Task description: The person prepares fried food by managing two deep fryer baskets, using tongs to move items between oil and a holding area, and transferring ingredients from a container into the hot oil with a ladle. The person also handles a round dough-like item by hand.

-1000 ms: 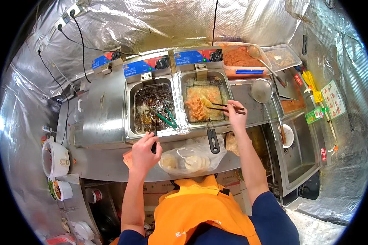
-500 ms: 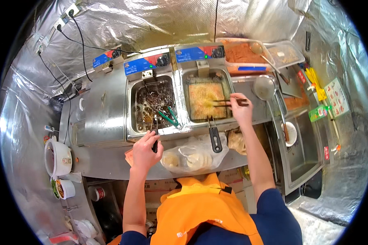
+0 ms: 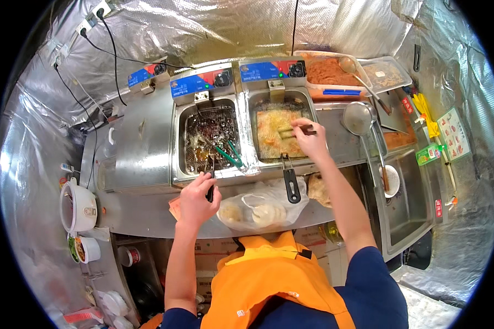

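My left hand is closed round the black handle of the frying basket in the left fryer. Dark oil fills that fryer, and green-handled tongs rest across its basket. Over the right fryer, my right hand grips a pair of chopsticks, slightly blurred. Their tips reach into bubbling, golden frying food, whose kind I cannot make out. The right basket's black handle sticks out over the front edge, with neither hand on it.
Before the fryers lies a clear plastic bag with pale, round pieces. A ladle sits on a tub of reddish food. A strainer and sink are at right, a white pot at far left.
My right hand has moved left and further over the right fryer, carrying the chopsticks with it. My left hand keeps its hold on the basket handle. The view has shifted slightly.
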The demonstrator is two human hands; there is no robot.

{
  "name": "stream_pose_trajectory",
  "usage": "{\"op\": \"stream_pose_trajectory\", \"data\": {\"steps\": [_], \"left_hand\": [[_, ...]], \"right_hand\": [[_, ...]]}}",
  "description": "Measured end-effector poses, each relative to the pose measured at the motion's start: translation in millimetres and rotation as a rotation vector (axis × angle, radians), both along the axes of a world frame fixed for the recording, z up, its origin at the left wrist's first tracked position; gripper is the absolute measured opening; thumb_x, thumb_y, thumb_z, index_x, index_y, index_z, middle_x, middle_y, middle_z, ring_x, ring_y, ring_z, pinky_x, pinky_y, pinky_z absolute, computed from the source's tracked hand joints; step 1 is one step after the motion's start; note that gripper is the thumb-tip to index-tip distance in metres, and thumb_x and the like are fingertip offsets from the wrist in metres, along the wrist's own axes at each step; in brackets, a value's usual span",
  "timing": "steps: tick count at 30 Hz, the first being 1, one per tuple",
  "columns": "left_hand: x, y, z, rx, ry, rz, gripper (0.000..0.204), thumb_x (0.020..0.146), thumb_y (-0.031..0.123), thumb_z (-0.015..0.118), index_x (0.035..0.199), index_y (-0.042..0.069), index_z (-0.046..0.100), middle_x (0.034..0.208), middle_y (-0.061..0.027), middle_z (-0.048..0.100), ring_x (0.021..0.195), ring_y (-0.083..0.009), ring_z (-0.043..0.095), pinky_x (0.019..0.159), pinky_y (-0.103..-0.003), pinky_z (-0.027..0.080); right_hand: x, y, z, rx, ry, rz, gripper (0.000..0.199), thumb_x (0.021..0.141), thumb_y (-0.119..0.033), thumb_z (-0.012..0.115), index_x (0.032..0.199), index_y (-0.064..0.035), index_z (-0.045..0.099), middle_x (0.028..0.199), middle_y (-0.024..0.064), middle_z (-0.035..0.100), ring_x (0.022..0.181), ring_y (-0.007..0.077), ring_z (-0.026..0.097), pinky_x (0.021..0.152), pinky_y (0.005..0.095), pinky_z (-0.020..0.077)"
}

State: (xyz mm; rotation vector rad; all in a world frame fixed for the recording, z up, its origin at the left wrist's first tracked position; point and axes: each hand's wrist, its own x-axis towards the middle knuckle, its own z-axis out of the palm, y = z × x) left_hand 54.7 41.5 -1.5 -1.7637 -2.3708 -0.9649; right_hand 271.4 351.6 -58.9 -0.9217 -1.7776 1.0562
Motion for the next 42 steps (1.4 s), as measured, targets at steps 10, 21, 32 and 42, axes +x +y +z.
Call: {"op": "stream_pose_trajectory", "data": {"steps": [10, 21, 32, 42], "left_hand": [[-3, -3, -5, 0.005, 0.006, -0.014, 0.020, 0.081, 0.012, 0.071, 0.098, 0.002, 0.075, 0.112, -0.0219, 0.074, 0.112, -0.0396, 0.070, 0.091, -0.044, 0.059], [0, 1, -6, -0.008, -0.004, -0.005, 0.021, 0.082, 0.011, 0.071, 0.099, 0.001, 0.076, 0.113, -0.0223, 0.074, 0.114, -0.0383, 0.070, 0.095, -0.043, 0.058], [-7, 8, 8, -0.010, -1.591, 0.332, 0.032, 0.097, 0.002, 0.052, 0.125, -0.012, 0.050, 0.111, -0.0187, 0.067, 0.082, -0.0165, 0.068, 0.053, -0.024, 0.052], [-30, 6, 51, 0.168, -1.923, 0.243, 0.018, 0.099, -0.001, 0.049, 0.113, -0.011, 0.050, 0.092, -0.0106, 0.056, 0.065, -0.0084, 0.049, 0.046, -0.019, 0.041]], "right_hand": [[29, 5, 66, 0.141, 0.024, -0.148, 0.011, 0.094, -0.002, 0.065, 0.098, -0.0014, 0.075, 0.080, 0.0069, 0.075, 0.074, 0.0127, 0.073, 0.067, 0.0264, 0.0549], [58, -4, 25, -0.202, 0.057, -0.072, 0.010, 0.098, -0.003, 0.064, 0.100, -0.0009, 0.073, 0.086, 0.0054, 0.074, 0.076, 0.0151, 0.075, 0.064, 0.0266, 0.0569], [58, -12, 4, -0.356, 0.378, -0.198, 0.013, 0.100, -0.004, 0.063, 0.110, 0.0018, 0.069, 0.097, 0.0088, 0.073, 0.082, 0.0185, 0.076, 0.065, 0.0280, 0.0612], [53, -13, -15, -0.392, 0.240, -0.125, 0.008, 0.099, -0.007, 0.066, 0.103, -0.0012, 0.070, 0.088, 0.0060, 0.072, 0.080, 0.0167, 0.075, 0.062, 0.0263, 0.0579]]}}
